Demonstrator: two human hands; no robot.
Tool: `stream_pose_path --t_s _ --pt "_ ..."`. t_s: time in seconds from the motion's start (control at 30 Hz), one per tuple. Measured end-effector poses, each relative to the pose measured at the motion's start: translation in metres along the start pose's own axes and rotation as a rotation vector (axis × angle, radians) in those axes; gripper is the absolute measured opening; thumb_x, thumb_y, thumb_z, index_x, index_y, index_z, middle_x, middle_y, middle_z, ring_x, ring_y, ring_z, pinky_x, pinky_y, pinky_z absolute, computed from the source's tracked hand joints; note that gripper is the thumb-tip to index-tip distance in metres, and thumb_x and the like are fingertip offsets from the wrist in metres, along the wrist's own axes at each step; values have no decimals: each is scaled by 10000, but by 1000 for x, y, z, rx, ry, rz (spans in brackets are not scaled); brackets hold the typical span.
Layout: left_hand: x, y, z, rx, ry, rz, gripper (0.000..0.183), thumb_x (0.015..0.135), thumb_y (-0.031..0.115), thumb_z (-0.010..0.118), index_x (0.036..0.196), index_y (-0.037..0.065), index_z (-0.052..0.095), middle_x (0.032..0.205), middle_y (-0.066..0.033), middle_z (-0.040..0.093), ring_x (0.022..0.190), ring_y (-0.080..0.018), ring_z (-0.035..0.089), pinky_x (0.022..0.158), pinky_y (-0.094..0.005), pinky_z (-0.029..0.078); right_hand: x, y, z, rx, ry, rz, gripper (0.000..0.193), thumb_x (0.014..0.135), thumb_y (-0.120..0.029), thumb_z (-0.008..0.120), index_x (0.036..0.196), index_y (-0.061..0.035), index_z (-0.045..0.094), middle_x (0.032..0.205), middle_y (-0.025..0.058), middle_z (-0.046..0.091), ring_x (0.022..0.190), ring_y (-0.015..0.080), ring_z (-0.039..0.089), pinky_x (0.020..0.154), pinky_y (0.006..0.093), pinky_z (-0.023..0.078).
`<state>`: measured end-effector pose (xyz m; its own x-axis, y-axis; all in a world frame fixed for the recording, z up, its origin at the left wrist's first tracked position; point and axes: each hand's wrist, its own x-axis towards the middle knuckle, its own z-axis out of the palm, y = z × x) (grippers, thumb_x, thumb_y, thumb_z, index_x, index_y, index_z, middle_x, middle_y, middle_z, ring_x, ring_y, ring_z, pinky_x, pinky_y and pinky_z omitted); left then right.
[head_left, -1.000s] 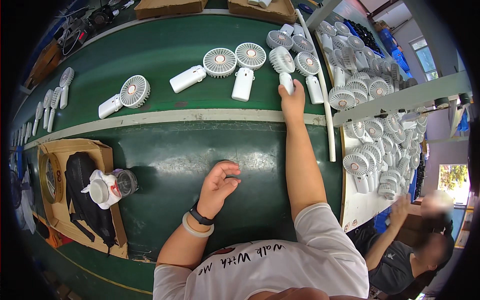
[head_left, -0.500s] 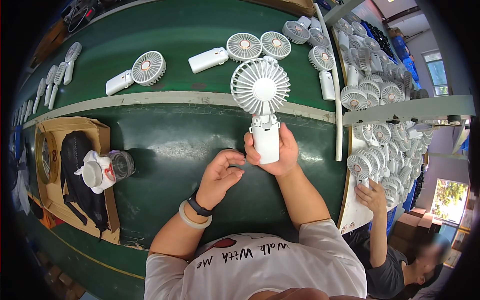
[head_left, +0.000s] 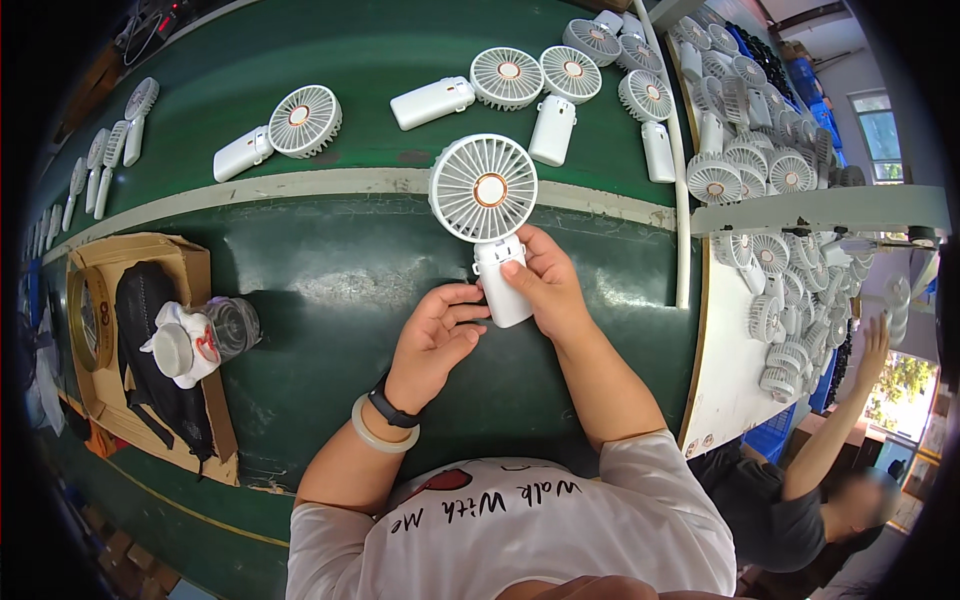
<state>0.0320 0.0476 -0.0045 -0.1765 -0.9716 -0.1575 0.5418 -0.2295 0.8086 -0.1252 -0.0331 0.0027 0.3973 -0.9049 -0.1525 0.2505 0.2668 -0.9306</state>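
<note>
Right hand [head_left: 555,290]: holds a white, round-headed plastic fan [head_left: 489,205] by its smooth white handle [head_left: 508,305].
Left hand [head_left: 430,345]: half curled, holding nothing, close to the handle; I can't tell if they touch.
Fan: up over the shiny green desk [head_left: 330,350].

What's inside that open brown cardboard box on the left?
A black, fabric-looking pouch and a round, yellowish-brown roll are visible. Anything under the pouch is hidden, and a clear, white-topped jar blocks part of the pouch itself.
</note>
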Motion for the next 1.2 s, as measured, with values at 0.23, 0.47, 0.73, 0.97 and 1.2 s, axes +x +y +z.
stream_pose_path --t_s 0.23,0.47,0.73,0.97,1.2 --pt "1 2 0 -25 -42 -45 399 820 -66 500 1206 -1 418 1187 -86 491 1089 -176 513 926 -316 425 2 -5 6 161 24 27 496 835 -159 619 1250 21 414 1029 130 608 870 196 629 772 331 522" --pt "0 1 -2 -3 -58 -41 378 822 -66 499 1189 -3 433 1166 -84 511 1095 -166 504 925 -312 422 2 -3 1 158 19 48 471 795 -85 625 1215 22 440 1035 146 610 889 216 628 791 336 516" --pt "0 0 0 6 -54 -37 371 826 -66 501 1186 5 441 1155 -85 521 1103 -166 498 926 -311 420 3 -5 -2 215 25 31 440 775 -78 636 1173 17 473 1016 152 619 872 224 634 795 346 514" --pt "1 0 2 -79 -56 40 471 847 -10 537 1273 23 340 1230 -111 451 1117 -171 485 932 -318 414 -3 2 6 102 30 -68 409 804 -126 648 1158 0 485 1112 129 575 1010 205 583 825 343 501" --pt "0 2 -2 -160 61 47 508 841 3 584 1282 62 338 1162 -89 520 1050 -189 543 892 -331 454 -11 3 26 -418 -166 -258 303 871 -98 558 1160 -7 548 1144 71 509 883 130 535 770 265 450"
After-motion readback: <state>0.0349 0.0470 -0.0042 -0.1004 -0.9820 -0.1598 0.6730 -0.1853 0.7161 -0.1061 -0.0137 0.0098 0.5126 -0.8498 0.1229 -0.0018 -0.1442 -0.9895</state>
